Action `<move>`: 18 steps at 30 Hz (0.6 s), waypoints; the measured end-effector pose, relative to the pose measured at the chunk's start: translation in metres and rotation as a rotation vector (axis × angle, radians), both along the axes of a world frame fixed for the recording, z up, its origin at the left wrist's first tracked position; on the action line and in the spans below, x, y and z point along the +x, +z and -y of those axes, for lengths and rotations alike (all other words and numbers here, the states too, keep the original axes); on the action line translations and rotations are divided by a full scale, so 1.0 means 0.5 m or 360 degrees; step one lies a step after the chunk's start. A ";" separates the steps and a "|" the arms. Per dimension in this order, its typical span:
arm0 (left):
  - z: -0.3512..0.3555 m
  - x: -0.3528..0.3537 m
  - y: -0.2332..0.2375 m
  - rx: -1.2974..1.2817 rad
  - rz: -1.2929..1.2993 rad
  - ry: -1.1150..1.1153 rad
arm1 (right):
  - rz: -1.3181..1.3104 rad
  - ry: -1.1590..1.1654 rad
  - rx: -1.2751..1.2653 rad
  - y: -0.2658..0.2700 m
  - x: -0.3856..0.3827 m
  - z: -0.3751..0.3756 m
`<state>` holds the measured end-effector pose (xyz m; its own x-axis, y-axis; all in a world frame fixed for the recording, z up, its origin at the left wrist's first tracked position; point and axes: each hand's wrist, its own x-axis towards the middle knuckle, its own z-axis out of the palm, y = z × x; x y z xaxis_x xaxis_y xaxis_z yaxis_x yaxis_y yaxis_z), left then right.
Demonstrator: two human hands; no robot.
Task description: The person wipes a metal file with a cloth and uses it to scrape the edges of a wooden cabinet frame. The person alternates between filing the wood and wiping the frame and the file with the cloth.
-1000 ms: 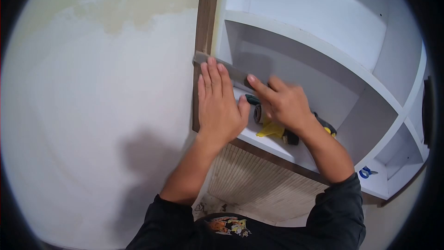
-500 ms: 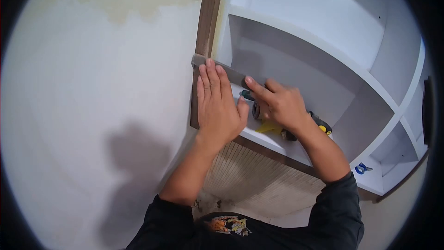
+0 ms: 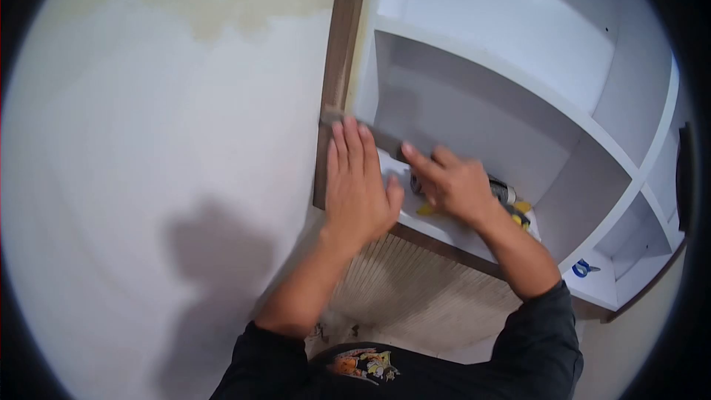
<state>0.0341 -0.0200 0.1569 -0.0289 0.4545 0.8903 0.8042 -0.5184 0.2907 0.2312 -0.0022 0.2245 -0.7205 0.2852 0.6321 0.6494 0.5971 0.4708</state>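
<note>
A flat grey metal tool [image 3: 385,141], like a file or blade, lies across the brown wooden edge strip [image 3: 343,44] of a white cabinet. My left hand [image 3: 359,185] rests flat on it, fingers stretched out toward its far left end. My right hand [image 3: 452,178] grips the tool's right end, with the index finger laid along it and the other fingers curled. Whatever handle it has is hidden by my right hand.
Tools with yellow and black parts [image 3: 518,213] lie on the white shelf behind my right hand. Blue-handled scissors or pliers [image 3: 582,268] sit in the lower right compartment. A pale wall [image 3: 163,148] fills the left side.
The metal tool and both my hands have moved slightly down and right in view, the tool lower along the brown strip. The view itself has shifted a little.
</note>
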 end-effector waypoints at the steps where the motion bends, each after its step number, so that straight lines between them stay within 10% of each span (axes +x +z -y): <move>1: -0.007 -0.003 0.013 0.0056 0.0010 0.0014 | -0.0002 0.0007 0.0014 0.011 -0.007 -0.001; 18: 0.061 0.011 -0.067 0.0049 -0.0006 -0.0397 | -0.0016 0.0029 -0.0117 -0.037 0.092 0.056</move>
<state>0.0395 -0.0505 0.1234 0.0841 0.4197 0.9038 0.6511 -0.7097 0.2690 0.2770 -0.0303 0.2057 -0.7195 0.3183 0.6172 0.6429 0.6415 0.4186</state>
